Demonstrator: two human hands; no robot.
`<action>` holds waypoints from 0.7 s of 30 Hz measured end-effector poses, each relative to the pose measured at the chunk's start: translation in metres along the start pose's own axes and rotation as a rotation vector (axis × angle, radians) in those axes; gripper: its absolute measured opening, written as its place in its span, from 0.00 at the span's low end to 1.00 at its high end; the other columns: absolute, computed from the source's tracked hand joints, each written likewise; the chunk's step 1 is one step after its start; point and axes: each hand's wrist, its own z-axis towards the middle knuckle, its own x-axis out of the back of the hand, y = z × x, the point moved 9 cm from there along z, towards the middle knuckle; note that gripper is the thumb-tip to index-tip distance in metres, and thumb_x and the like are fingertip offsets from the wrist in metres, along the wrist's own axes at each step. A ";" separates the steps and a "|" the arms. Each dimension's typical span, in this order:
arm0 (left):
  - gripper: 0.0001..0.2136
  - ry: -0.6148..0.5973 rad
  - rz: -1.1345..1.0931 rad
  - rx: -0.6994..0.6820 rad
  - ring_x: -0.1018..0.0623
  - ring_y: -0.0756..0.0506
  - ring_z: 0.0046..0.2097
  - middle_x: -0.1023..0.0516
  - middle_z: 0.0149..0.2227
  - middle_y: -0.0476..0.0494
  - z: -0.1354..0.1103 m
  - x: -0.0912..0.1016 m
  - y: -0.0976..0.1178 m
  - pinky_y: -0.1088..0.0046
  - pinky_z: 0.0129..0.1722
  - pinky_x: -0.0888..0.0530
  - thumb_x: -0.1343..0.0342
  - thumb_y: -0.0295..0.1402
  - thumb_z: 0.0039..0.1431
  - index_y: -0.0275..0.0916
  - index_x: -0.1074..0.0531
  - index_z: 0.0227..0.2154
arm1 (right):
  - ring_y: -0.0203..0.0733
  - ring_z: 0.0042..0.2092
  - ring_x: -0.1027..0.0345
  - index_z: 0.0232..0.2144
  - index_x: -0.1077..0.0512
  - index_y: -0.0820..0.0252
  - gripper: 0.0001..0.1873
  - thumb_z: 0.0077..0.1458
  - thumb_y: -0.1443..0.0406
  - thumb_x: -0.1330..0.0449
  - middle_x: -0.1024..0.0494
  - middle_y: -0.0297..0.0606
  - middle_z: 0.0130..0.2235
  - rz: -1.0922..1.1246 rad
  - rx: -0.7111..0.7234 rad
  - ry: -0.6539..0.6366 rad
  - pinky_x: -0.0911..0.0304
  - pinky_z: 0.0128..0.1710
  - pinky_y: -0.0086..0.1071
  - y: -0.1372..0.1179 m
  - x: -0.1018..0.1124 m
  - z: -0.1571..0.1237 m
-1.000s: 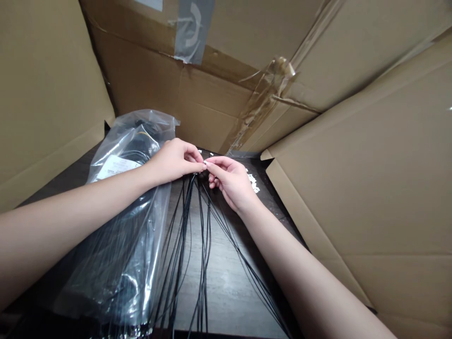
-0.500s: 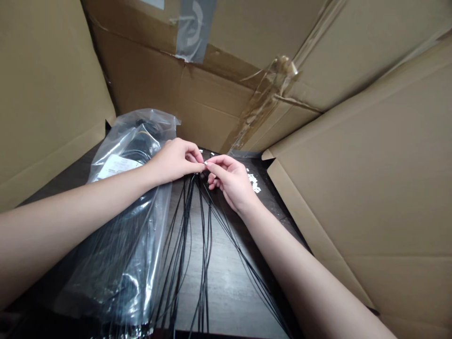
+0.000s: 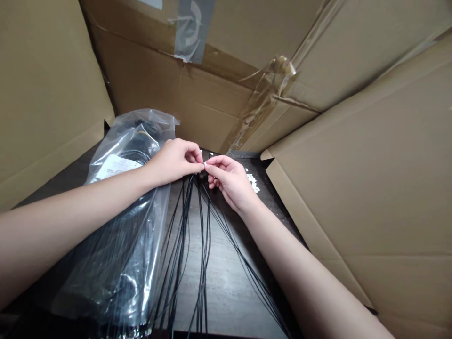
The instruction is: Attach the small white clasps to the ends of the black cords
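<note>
My left hand point(image 3: 178, 160) and my right hand point(image 3: 231, 181) meet fingertip to fingertip over the far part of the dark table. Between their tips shows a tiny white piece point(image 3: 205, 163), pinched by the thumb and index finger of my right hand. My left thumb and index finger are closed right beside it; what they grip is hidden. Several thin black cables point(image 3: 203, 245) run in loose bundles from beneath my hands toward the near edge. Their far ends are mostly covered by my fingers.
On the left lies a clear plastic bag point(image 3: 151, 245) of coiled black cables, with a white label point(image 3: 116, 165). Small white pieces point(image 3: 253, 182) are heaped beyond my right wrist. Cardboard walls point(image 3: 353, 188) enclose the dark table point(image 3: 226, 282) at left, back and right.
Both hands keep the same pinch, with only a slight shift at the fingertips around the white piece. The whole view has slid a few pixels left.
</note>
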 end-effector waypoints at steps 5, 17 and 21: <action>0.06 0.000 0.000 -0.043 0.21 0.49 0.30 0.19 0.26 0.46 0.001 0.000 0.003 0.77 0.31 0.29 0.36 0.33 0.49 0.35 0.22 0.27 | 0.27 0.20 0.39 0.30 0.26 0.62 0.14 0.39 0.65 0.30 0.30 0.26 0.18 0.029 -0.002 0.005 0.42 0.18 0.21 -0.001 0.002 0.000; 0.05 0.018 0.010 -0.007 0.21 0.49 0.30 0.19 0.27 0.46 0.000 0.001 0.002 0.77 0.31 0.29 0.36 0.32 0.48 0.35 0.22 0.27 | 0.26 0.20 0.42 0.28 0.26 0.62 0.13 0.36 0.67 0.29 0.31 0.25 0.18 0.102 -0.031 0.046 0.47 0.18 0.21 0.000 0.004 0.001; 0.06 0.020 0.009 0.004 0.21 0.49 0.30 0.19 0.26 0.45 0.000 0.001 0.002 0.76 0.31 0.29 0.36 0.33 0.48 0.35 0.22 0.27 | 0.26 0.20 0.42 0.27 0.27 0.62 0.13 0.35 0.67 0.30 0.31 0.25 0.18 0.121 -0.031 0.081 0.47 0.18 0.22 0.001 0.008 0.002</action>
